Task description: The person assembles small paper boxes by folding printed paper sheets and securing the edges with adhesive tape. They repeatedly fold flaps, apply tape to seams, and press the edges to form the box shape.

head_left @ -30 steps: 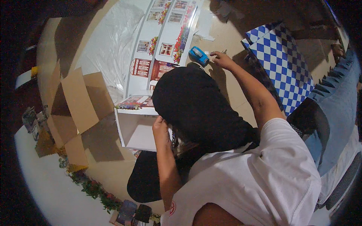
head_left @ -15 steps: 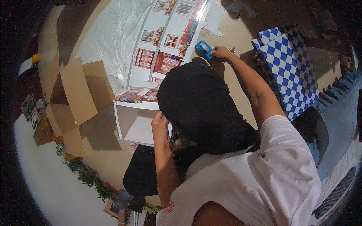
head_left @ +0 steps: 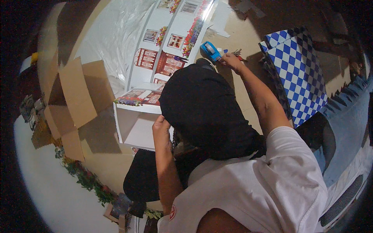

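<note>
My right hand (head_left: pixel 232 61), at the end of an outstretched arm, is closed on a blue tape dispenser (head_left: pixel 210 51) above the floor. Closer to me my left hand (head_left: pixel 161 126) grips the right side of an open white box (head_left: pixel 143 130); part of its fingers is hidden. The box has an open front, and its top is covered with printed paper showing flowers and house fronts. My knee in black trousers covers the box's right end. Beyond it lies a long printed sheet (head_left: pixel 155 50) with doors, windows and flowers.
Left of the box stands an open cardboard carton (head_left: pixel 79 91). A blue-and-white checked board (head_left: pixel 297 73) leans at the right, beside blue denim cloth (head_left: pixel 345 124). Clear plastic film (head_left: pixel 112 42) lies at the back. Scissors or small tools (head_left: pixel 237 53) rest near the dispenser. Leafy garland (head_left: pixel 91 180) runs along the lower left.
The tape dispenser has shifted very slightly in my right hand's grip, and that hand has moved a little right and nearer. My left hand stays at the box's side.
</note>
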`<state>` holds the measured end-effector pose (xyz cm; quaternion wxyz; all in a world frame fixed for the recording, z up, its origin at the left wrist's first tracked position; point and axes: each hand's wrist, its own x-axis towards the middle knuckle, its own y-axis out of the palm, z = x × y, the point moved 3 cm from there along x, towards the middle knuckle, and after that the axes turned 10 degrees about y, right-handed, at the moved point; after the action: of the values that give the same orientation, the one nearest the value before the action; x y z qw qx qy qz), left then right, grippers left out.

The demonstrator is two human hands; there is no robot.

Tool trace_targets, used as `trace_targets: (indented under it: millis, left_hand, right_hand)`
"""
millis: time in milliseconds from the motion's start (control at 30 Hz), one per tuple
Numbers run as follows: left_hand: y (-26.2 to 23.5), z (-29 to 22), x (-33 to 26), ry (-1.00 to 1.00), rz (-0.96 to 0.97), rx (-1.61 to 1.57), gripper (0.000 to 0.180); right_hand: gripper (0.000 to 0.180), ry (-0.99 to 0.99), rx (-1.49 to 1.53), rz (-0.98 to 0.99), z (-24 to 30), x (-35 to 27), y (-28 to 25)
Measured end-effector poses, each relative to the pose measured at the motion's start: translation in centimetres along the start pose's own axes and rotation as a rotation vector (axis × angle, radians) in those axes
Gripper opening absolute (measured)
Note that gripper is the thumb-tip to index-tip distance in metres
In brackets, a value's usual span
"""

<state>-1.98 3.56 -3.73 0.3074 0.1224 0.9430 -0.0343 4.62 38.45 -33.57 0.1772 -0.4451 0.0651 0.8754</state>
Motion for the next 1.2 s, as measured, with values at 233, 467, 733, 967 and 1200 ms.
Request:
trace_targets:
  millis: [233,467,733,967,1200]
  left_hand:
    - [0.5,-0.9,-0.1,-0.018,-0.017,0.050,0.021]
    - [-0.5,0.5,-0.1,-0.009,-0.019,0.053,0.015]
    - [-0.8,-0.7,0.9,0.095,0.127,0.311,0.020]
    - [-2.3,1.8,-0.1,0.076,0.074,0.127,0.015]
    - [-2.3,1.9,1.2,0.145,0.104,0.094,0.015]
  right_hand:
    - [0.015,-0.076,-0.096,-0.142,-1.6,0.5,0.4]
    - [0.018,0.044,0.114,-0.148,-2.6,0.2,2.3]
    - [0.021,-0.179,-0.421,-0.276,-5.1,3.3,0.8]
    - [0.020,-0.594,-0.082,0.017,9.5,-3.2,0.9]
    - [0.017,-0.888,-0.126,-0.146,31.2,-35.2,7.7]
